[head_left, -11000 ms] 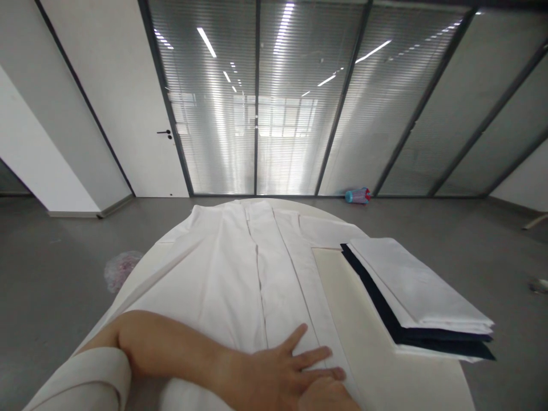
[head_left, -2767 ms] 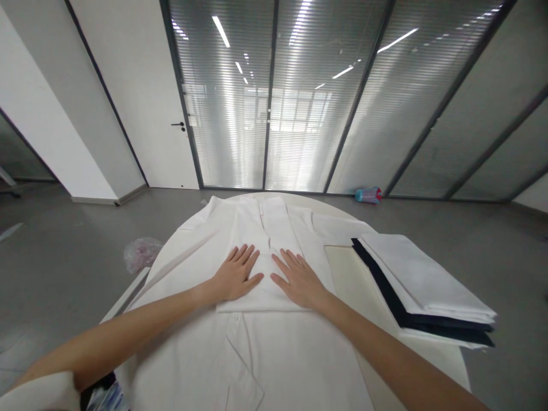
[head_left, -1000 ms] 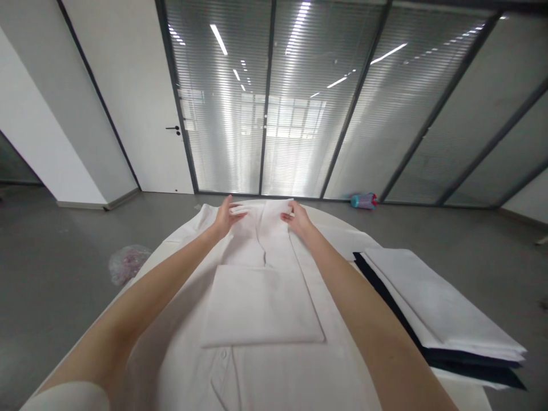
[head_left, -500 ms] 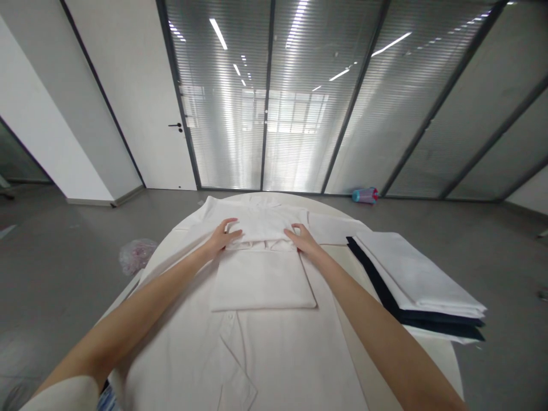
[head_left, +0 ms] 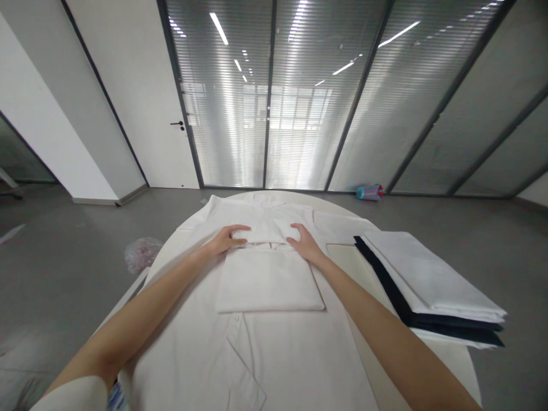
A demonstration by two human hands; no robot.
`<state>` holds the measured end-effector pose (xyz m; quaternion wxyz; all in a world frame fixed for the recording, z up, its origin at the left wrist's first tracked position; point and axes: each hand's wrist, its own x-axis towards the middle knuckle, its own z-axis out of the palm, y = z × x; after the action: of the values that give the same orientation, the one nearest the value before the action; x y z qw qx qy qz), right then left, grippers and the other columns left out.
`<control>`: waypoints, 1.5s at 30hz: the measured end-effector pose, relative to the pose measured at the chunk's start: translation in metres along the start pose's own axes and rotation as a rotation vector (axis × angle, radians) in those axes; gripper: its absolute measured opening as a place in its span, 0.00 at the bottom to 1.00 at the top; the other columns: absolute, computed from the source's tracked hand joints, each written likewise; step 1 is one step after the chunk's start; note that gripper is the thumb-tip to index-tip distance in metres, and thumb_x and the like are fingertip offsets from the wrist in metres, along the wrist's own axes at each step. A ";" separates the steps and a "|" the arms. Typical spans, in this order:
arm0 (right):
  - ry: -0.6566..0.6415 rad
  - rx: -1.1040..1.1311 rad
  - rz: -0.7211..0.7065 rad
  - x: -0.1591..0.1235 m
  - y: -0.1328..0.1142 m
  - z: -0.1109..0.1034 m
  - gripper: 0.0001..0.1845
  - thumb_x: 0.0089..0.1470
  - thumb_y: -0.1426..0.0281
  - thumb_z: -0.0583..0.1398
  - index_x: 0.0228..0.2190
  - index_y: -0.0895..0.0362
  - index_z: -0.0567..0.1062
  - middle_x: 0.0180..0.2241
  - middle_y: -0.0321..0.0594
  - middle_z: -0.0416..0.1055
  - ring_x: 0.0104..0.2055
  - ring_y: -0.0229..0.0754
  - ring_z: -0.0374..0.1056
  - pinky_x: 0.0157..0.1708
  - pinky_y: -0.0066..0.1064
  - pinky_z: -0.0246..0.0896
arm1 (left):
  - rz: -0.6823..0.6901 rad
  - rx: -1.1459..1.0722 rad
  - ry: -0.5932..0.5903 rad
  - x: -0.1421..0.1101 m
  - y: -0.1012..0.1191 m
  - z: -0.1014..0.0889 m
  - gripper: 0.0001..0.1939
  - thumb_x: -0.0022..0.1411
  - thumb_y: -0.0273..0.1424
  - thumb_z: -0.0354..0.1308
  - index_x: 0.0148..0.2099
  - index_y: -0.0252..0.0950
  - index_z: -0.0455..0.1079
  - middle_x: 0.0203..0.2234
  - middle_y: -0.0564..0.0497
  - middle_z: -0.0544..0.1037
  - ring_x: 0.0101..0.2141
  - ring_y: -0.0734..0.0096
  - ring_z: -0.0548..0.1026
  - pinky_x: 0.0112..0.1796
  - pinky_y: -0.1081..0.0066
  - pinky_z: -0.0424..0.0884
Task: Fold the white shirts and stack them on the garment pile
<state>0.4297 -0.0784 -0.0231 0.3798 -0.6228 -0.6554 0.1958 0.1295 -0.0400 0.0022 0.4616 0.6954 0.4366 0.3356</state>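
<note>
Seeing my left hand (head_left: 225,240) and right hand (head_left: 305,242) on the white shirt (head_left: 269,285), its long axis running away from me across the round worktop (head_left: 445,359); whether either grip pinches, I cannot tell.

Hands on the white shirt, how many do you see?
2: the left hand lies on the white shirt left of centre, and the right hand right of centre, both by the top edge of the folded panel. No others show.
</note>
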 end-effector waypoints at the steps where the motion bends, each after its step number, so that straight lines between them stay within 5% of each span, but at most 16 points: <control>1: -0.006 -0.059 0.016 -0.002 -0.003 -0.003 0.22 0.53 0.65 0.60 0.50 0.54 0.68 0.50 0.44 0.68 0.51 0.47 0.66 0.54 0.41 0.58 | 0.005 0.050 -0.003 -0.002 0.000 -0.003 0.29 0.46 0.40 0.69 0.51 0.36 0.76 0.30 0.50 0.75 0.26 0.70 0.71 0.28 0.72 0.68; 4: 0.020 -0.287 -0.045 -0.009 -0.015 -0.015 0.21 0.54 0.60 0.62 0.48 0.54 0.73 0.48 0.47 0.66 0.47 0.49 0.66 0.50 0.41 0.60 | 0.145 0.373 0.099 -0.010 0.000 -0.007 0.25 0.45 0.37 0.70 0.48 0.40 0.78 0.45 0.45 0.71 0.43 0.59 0.71 0.44 0.63 0.71; 7: 0.030 -0.542 -0.272 -0.019 -0.028 -0.023 0.19 0.55 0.64 0.62 0.48 0.53 0.74 0.49 0.47 0.65 0.50 0.51 0.62 0.51 0.40 0.57 | 0.369 0.788 0.206 -0.019 0.004 -0.004 0.22 0.47 0.32 0.70 0.47 0.43 0.78 0.54 0.43 0.64 0.53 0.50 0.64 0.55 0.52 0.62; 10: -0.027 -0.776 -0.454 -0.028 -0.037 -0.022 0.15 0.59 0.70 0.58 0.48 0.55 0.75 0.46 0.48 0.69 0.48 0.52 0.62 0.48 0.41 0.55 | 0.477 1.038 0.140 -0.023 0.009 0.004 0.19 0.55 0.29 0.63 0.50 0.40 0.75 0.52 0.42 0.68 0.52 0.51 0.66 0.53 0.54 0.63; 15: -0.031 -0.972 -0.529 -0.042 -0.039 -0.013 0.16 0.61 0.79 0.51 0.44 0.59 0.75 0.41 0.50 0.70 0.45 0.52 0.63 0.44 0.40 0.52 | 0.407 1.204 -0.047 -0.023 0.014 0.015 0.15 0.65 0.27 0.50 0.51 0.36 0.73 0.41 0.42 0.75 0.39 0.61 0.75 0.40 0.67 0.68; 23: -0.041 -0.998 -0.563 -0.045 -0.034 -0.013 0.14 0.59 0.80 0.52 0.38 0.60 0.77 0.39 0.50 0.71 0.44 0.51 0.64 0.44 0.40 0.52 | 0.440 1.259 -0.029 -0.028 0.019 0.022 0.09 0.64 0.26 0.52 0.40 0.35 0.74 0.37 0.43 0.75 0.38 0.61 0.74 0.36 0.68 0.66; 29: -0.041 -0.854 -0.532 -0.027 -0.052 -0.018 0.18 0.63 0.62 0.53 0.35 0.59 0.80 0.39 0.51 0.73 0.46 0.53 0.64 0.48 0.44 0.52 | 0.538 1.326 -0.062 -0.023 0.027 0.019 0.09 0.66 0.24 0.52 0.41 0.35 0.74 0.39 0.42 0.73 0.39 0.60 0.72 0.38 0.65 0.65; 34: -0.067 -0.647 -0.573 -0.001 -0.069 0.003 0.21 0.65 0.60 0.51 0.50 0.55 0.75 0.56 0.49 0.67 0.58 0.50 0.59 0.57 0.42 0.50 | 0.554 1.264 -0.116 -0.019 0.027 0.017 0.09 0.67 0.24 0.51 0.39 0.35 0.74 0.37 0.43 0.72 0.37 0.62 0.73 0.39 0.66 0.66; 42: -0.233 -0.591 -0.467 -0.007 -0.044 0.038 0.36 0.65 0.50 0.44 0.67 0.56 0.55 0.69 0.49 0.46 0.71 0.53 0.39 0.66 0.50 0.37 | 0.397 0.919 -0.212 -0.026 0.029 -0.001 0.09 0.62 0.36 0.58 0.37 0.38 0.76 0.31 0.46 0.73 0.32 0.64 0.73 0.39 0.67 0.69; 45: -0.230 -0.599 -0.465 -0.008 -0.043 0.039 0.36 0.66 0.50 0.44 0.67 0.56 0.55 0.69 0.50 0.45 0.71 0.53 0.38 0.67 0.49 0.35 | 0.337 0.808 -0.082 -0.008 0.034 0.001 0.13 0.64 0.39 0.55 0.36 0.39 0.77 0.34 0.44 0.76 0.37 0.60 0.75 0.43 0.64 0.69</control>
<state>0.3716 -0.0838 -0.0179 0.1395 -0.5148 -0.8454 -0.0269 0.1374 -0.0540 0.0334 0.1082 0.8945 0.3945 0.1803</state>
